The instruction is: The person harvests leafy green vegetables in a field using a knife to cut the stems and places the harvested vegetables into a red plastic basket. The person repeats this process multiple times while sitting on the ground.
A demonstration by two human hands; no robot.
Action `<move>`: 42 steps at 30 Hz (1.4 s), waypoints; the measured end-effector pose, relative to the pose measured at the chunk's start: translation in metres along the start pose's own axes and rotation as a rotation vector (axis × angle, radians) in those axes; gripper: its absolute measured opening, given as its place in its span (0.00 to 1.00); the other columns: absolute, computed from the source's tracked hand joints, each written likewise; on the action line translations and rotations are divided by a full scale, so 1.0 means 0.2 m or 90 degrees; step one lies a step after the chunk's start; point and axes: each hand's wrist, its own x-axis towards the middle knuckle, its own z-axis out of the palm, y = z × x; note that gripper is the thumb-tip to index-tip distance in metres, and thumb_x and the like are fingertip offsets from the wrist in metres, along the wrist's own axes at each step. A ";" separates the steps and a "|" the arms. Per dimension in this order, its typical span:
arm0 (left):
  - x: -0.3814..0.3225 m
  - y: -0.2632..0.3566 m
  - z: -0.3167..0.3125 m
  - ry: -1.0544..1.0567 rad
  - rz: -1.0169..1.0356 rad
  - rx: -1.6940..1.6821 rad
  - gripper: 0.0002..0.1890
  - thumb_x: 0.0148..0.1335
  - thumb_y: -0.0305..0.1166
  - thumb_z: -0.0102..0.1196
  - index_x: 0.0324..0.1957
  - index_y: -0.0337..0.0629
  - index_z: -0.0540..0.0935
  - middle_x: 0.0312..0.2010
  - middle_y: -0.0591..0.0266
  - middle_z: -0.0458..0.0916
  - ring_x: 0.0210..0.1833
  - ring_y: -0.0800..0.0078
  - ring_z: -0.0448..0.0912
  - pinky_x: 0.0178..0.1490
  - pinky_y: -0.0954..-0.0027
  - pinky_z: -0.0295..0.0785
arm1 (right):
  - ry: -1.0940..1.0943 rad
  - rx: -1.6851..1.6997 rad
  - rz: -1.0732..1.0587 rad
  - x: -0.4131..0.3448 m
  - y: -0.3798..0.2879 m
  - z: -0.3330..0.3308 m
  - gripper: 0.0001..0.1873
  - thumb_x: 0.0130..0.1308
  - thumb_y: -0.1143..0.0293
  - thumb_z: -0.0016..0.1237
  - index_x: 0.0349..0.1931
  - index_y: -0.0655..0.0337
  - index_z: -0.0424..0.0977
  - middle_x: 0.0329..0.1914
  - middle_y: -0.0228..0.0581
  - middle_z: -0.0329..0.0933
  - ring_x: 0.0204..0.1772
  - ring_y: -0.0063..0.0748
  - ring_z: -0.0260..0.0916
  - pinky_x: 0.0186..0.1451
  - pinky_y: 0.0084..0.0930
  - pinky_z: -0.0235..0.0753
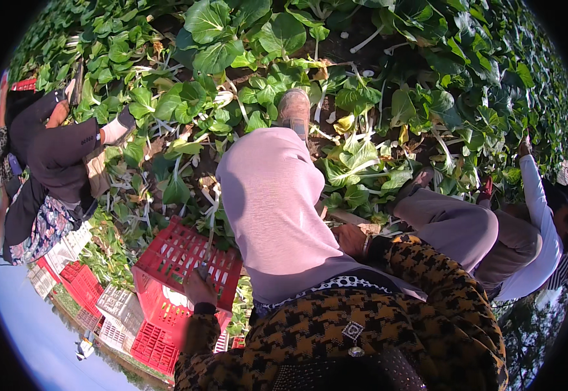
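Observation:
My left hand [200, 287] is at the side of a red plastic crate [186, 244], which stands tilted to the left of my leg. A thin pale strip rises past its fingers against the crate's slats; whether I grip it or the crate is unclear. My right hand [351, 239] is low beside my bent knee, its fingers partly hidden by the pink trouser leg [274, 195]. Just beyond it lies a flat, brownish piece [347, 216]. Cut leafy greens with white stalks [355, 163] lie on the soil around my shoe [294, 108].
Rows of standing leafy greens [489, 63] fill the far side. One person in dark trousers [59, 151] sits at left, another in grey trousers [450, 220] crouches close at right, reaching into the plants. Stacked red crates [154, 347] and white crates [120, 305] stand at lower left.

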 end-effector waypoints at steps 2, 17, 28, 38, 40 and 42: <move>0.01 -0.01 0.01 0.007 -0.007 0.020 0.19 0.52 0.31 0.58 0.45 0.36 0.71 0.35 0.47 0.76 0.45 0.52 0.74 0.63 0.54 0.57 | 0.080 -0.025 0.021 0.01 -0.02 -0.12 0.33 0.51 0.40 0.52 0.37 0.67 0.79 0.27 0.59 0.77 0.32 0.51 0.77 0.38 0.36 0.75; -0.04 -0.04 0.13 0.165 0.026 0.007 0.19 0.55 0.31 0.55 0.49 0.39 0.71 0.38 0.46 0.78 0.46 0.47 0.72 0.58 0.52 0.61 | 0.083 -0.132 -0.207 0.33 0.47 -0.31 0.44 0.50 0.31 0.48 0.25 0.78 0.75 0.22 0.63 0.73 0.26 0.50 0.74 0.32 0.39 0.71; 0.42 0.36 -0.05 0.382 0.114 -0.379 0.21 0.62 0.39 0.52 0.52 0.35 0.69 0.36 0.43 0.77 0.40 0.45 0.75 0.42 0.55 0.69 | 0.265 -0.100 -0.189 0.23 0.03 -0.54 0.35 0.70 0.41 0.26 0.30 0.64 0.79 0.16 0.43 0.76 0.24 0.38 0.76 0.34 0.32 0.75; 1.17 1.32 -0.17 0.076 0.415 -0.658 0.16 0.63 0.35 0.48 0.48 0.35 0.69 0.37 0.51 0.78 0.40 0.60 0.77 0.46 0.64 0.70 | 0.434 -0.058 -0.581 0.66 -0.47 -0.81 0.22 0.70 0.55 0.40 0.58 0.58 0.67 0.51 0.50 0.73 0.48 0.38 0.74 0.52 0.31 0.72; 1.25 1.41 -0.10 0.022 0.424 -0.595 0.14 0.62 0.34 0.48 0.46 0.36 0.71 0.38 0.52 0.78 0.41 0.60 0.77 0.46 0.64 0.70 | 0.167 0.310 -0.556 0.84 -0.48 -0.76 0.21 0.69 0.58 0.44 0.59 0.56 0.66 0.48 0.47 0.73 0.50 0.35 0.71 0.53 0.27 0.70; 1.30 1.44 -0.05 -0.022 0.436 -0.511 0.13 0.61 0.33 0.48 0.45 0.37 0.72 0.38 0.53 0.78 0.42 0.60 0.76 0.47 0.64 0.70 | 0.038 0.495 -0.470 0.98 -0.48 -0.72 0.17 0.68 0.62 0.46 0.53 0.58 0.68 0.41 0.43 0.75 0.44 0.33 0.72 0.48 0.27 0.72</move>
